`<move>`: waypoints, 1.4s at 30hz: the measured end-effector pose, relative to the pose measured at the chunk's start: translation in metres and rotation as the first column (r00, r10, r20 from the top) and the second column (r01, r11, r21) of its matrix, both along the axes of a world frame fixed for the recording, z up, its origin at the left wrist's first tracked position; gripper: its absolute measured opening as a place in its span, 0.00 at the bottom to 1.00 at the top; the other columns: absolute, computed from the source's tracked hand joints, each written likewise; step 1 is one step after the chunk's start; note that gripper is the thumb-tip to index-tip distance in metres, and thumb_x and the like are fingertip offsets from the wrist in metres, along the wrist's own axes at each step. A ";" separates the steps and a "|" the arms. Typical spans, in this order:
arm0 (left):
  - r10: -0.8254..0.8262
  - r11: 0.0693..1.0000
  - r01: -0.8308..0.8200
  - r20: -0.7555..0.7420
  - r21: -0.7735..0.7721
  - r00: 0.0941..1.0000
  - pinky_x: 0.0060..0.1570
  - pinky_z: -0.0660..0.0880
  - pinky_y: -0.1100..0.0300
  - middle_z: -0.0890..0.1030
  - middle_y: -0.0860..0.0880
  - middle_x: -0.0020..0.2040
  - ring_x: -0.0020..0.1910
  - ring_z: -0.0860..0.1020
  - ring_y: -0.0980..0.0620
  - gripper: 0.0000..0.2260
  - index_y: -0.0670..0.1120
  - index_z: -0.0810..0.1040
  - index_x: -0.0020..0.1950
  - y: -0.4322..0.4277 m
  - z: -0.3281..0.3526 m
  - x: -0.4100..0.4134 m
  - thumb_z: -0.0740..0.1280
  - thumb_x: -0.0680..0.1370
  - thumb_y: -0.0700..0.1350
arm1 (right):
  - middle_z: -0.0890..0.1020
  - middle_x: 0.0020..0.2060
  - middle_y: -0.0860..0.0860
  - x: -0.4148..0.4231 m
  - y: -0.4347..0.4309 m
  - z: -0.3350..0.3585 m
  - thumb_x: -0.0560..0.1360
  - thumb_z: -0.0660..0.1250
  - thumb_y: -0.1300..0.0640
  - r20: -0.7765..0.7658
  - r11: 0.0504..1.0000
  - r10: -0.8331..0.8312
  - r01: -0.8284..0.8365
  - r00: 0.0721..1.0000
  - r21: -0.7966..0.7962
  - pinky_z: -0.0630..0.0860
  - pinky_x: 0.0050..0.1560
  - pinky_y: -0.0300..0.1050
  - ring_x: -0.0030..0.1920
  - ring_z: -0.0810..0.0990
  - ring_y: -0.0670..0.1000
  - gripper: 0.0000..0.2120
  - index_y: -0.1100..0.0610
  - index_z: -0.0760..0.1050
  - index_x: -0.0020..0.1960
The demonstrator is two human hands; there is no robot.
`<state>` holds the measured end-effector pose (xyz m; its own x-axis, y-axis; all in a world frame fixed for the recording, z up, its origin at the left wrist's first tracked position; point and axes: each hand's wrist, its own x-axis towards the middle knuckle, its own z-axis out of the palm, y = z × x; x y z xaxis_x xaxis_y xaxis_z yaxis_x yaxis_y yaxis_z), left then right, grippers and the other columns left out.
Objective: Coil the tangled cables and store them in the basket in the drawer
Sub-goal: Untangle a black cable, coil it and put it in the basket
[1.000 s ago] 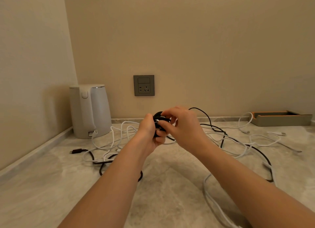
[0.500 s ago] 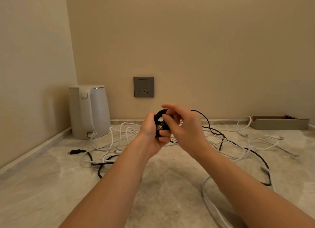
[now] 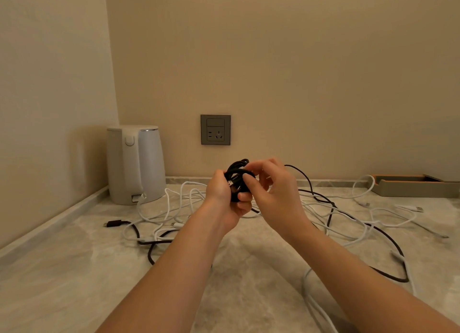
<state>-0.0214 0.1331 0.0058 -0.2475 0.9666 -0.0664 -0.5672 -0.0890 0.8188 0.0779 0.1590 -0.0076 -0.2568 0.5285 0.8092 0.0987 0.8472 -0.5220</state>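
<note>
A small coil of black cable is held up above the counter, in front of the wall. My left hand grips the coil from below and the left. My right hand pinches the coil's strands from the right, thumb and fingertips on the loops. A loose run of the black cable leaves my right hand and drops to the counter. Tangled white cables and more black cable sprawl over the marble counter. No drawer or basket is in view.
A white electric kettle stands at the back left corner. A grey wall socket sits above the counter. A shallow grey and orange tray lies at the back right. A black plug end lies left of the tangle.
Both hands stay together on the black coil; my right fingers have shifted round its loops, and the coil sits slightly higher in the view.
</note>
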 end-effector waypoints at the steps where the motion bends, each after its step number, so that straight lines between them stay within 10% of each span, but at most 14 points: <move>1: 0.001 1.000 -0.001 0.006 -0.001 1.000 0.17 0.56 0.72 0.71 0.48 0.24 0.15 0.63 0.56 0.17 0.42 0.72 0.40 0.000 0.001 0.000 0.47 0.80 0.44 | 0.74 0.39 0.45 0.000 0.000 0.001 0.74 0.68 0.65 0.002 1.000 0.000 0.000 1.000 0.005 0.66 0.40 0.29 0.37 0.71 0.41 0.09 0.51 0.76 0.44; 15: -0.297 0.941 0.318 -0.168 0.115 0.940 0.23 0.62 0.66 0.73 0.49 0.35 0.23 0.67 0.56 0.14 0.43 0.75 0.46 -0.011 -0.003 -0.020 0.52 0.81 0.47 | 0.72 0.42 0.45 0.008 0.006 0.008 0.77 0.64 0.64 0.251 0.997 0.063 -0.073 0.966 0.028 0.68 0.42 0.30 0.40 0.71 0.41 0.06 0.54 0.74 0.46; 22: -0.304 0.934 0.331 -0.188 0.135 0.934 0.30 0.64 0.63 0.78 0.45 0.36 0.30 0.67 0.54 0.22 0.41 0.75 0.54 -0.009 -0.001 -0.014 0.47 0.84 0.53 | 0.78 0.46 0.51 0.009 0.008 0.011 0.79 0.61 0.54 -0.082 0.939 0.109 -0.130 0.991 -0.318 0.74 0.38 0.36 0.36 0.77 0.40 0.09 0.52 0.72 0.58; 42: -0.093 0.995 0.057 -0.494 -0.087 0.864 0.20 0.57 0.67 0.77 0.42 0.28 0.20 0.63 0.53 0.19 0.38 0.73 0.43 -0.005 -0.007 0.002 0.47 0.82 0.45 | 0.72 0.26 0.52 0.019 0.018 0.012 0.81 0.57 0.58 0.338 0.970 0.081 0.004 0.938 -0.242 0.63 0.30 0.39 0.24 0.66 0.43 0.20 0.51 0.71 0.30</move>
